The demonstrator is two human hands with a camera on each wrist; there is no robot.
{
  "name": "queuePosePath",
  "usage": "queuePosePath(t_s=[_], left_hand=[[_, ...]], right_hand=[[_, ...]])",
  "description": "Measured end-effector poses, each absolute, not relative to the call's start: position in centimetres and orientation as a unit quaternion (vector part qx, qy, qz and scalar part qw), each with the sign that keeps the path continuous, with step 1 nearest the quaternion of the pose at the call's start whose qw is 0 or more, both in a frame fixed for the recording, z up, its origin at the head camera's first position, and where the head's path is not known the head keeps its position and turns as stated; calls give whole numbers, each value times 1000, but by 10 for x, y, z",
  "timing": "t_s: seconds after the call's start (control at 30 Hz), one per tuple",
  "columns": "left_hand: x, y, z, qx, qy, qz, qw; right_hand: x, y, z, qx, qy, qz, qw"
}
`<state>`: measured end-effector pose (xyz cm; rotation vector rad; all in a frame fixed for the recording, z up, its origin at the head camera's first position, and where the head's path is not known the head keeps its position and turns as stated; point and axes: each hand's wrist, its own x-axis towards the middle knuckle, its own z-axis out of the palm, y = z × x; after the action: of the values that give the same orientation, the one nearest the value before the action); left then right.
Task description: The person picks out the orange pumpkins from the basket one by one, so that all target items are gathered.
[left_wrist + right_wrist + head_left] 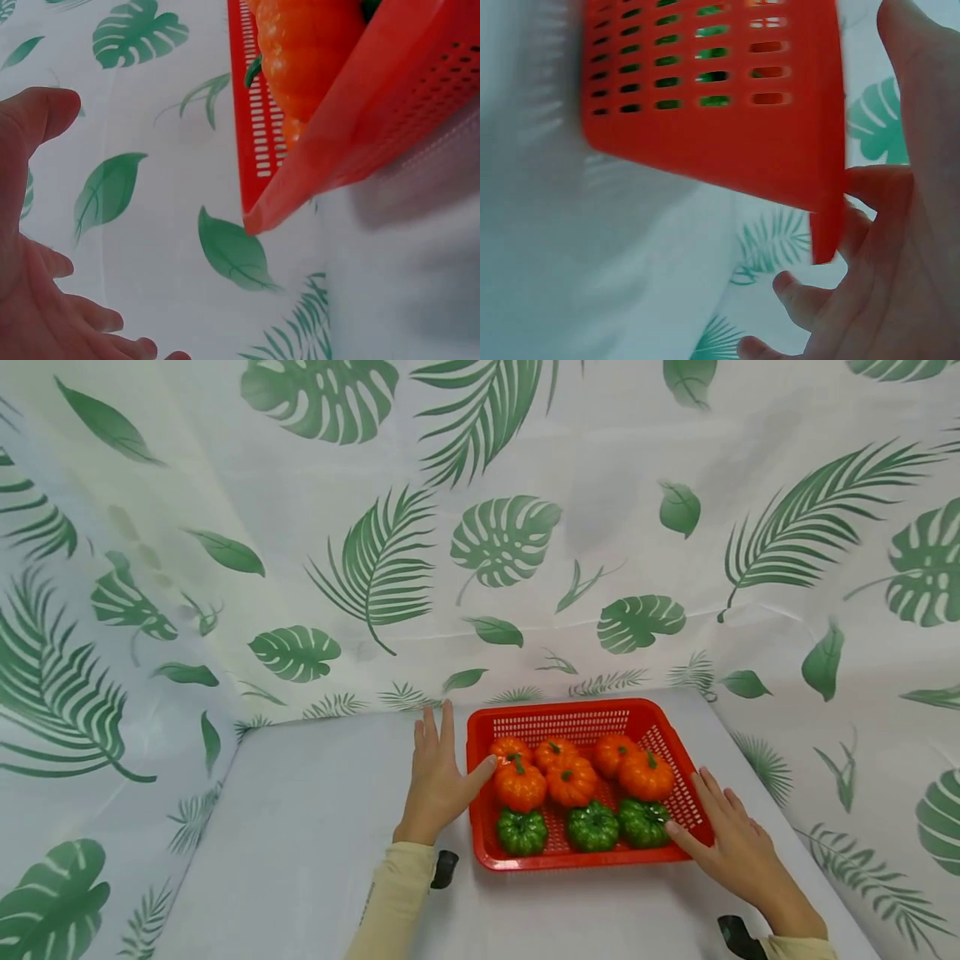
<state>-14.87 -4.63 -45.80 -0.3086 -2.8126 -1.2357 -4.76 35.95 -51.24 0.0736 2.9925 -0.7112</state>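
A red perforated plastic basket point(592, 862) holds several small orange pumpkins point(572, 782) and three green ones point(592, 827) along its near side. My left hand point(437, 787) is at the basket's left side, fingers straight and thumb spread toward the rim. In the left wrist view, a gap shows between that hand point(37, 262) and the basket's corner point(300, 161). At the near right corner is my right hand point(738, 843), its thumb and fingers spread about the rim. The right wrist view has its fingers point(806, 300) just beyond the red rim point(826, 187), extended.
The basket stands on a white tabletop point(300, 827). White cloth with green leaf prints point(502, 539) hangs behind the table and along both sides. A dark strap piece shows at the left wrist point(444, 868) and another at the right wrist point(741, 937).
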Motion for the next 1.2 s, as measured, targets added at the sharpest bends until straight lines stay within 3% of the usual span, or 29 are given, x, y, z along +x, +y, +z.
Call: queuePosePath(t_s=[0.43, 1.2], left_hand=[[-137, 2, -471, -124, -871, -472, -63], [-126, 46, -496, 12, -878, -470, -85]], right_hand=[[-50, 362, -524, 31, 963, -267, 27], [-48, 355, -532, 41, 954, -296, -7]])
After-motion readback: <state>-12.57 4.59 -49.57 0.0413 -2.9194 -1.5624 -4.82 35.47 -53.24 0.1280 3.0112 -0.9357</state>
